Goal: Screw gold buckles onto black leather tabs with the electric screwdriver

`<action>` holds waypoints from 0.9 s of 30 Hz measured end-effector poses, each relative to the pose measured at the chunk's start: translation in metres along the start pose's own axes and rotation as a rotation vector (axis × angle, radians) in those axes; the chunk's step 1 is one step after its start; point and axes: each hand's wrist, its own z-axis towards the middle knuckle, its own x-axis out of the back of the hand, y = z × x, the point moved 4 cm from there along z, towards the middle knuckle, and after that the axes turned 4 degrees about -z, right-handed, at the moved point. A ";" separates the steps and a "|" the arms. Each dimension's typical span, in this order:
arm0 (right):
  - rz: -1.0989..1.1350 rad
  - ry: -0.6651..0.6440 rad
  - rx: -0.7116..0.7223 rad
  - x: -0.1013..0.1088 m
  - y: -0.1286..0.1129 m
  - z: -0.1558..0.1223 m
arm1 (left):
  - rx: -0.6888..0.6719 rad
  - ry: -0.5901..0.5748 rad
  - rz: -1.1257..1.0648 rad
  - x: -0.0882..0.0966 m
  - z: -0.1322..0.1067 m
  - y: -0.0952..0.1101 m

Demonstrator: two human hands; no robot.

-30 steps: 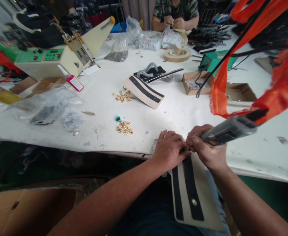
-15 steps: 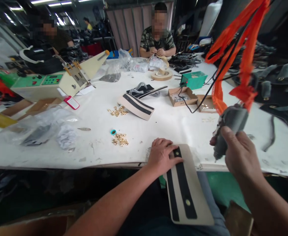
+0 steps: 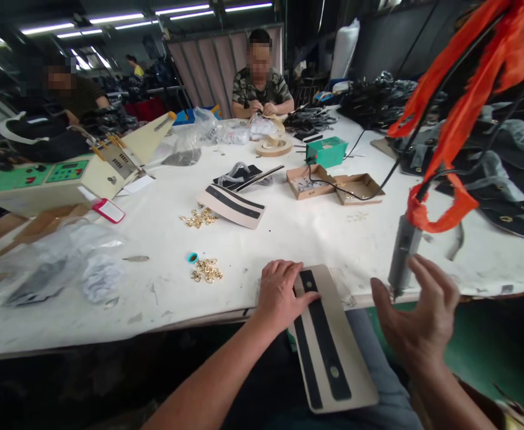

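My left hand (image 3: 282, 295) grips the upper end of a beige panel (image 3: 355, 364) with two black strips, its thumb lying on top. Two round metal pieces show on one strip. The panel lies partly over my lap, past the table's front edge. My right hand (image 3: 427, 322) is open, thumb and fingers apart, just below and beside a grey electric screwdriver (image 3: 404, 254). That screwdriver hangs tip down from an orange cloth strap (image 3: 445, 143) and a black cable.
Gold metal fittings (image 3: 207, 270) lie in a pile beside a small blue cap (image 3: 193, 258). Behind them sits another beige panel (image 3: 231, 206). Cardboard trays (image 3: 358, 190) and a green box (image 3: 327, 151) stand farther back. A co-worker (image 3: 262, 83) sits across the table.
My right hand has let go of the screwdriver and opened. The screwdriver now hangs free on its strap. My left hand still holds the panel; the view has shifted somewhat.
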 end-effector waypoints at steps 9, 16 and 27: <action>0.104 -0.740 -0.051 -0.069 -0.029 -0.049 | -0.001 0.010 0.057 0.014 -0.012 -0.002; 0.416 -0.584 0.097 -0.054 -0.063 -0.064 | 0.051 0.049 0.149 0.022 -0.025 -0.007; 0.517 -0.585 0.140 -0.050 -0.066 -0.062 | 0.064 0.058 0.128 0.019 -0.027 -0.012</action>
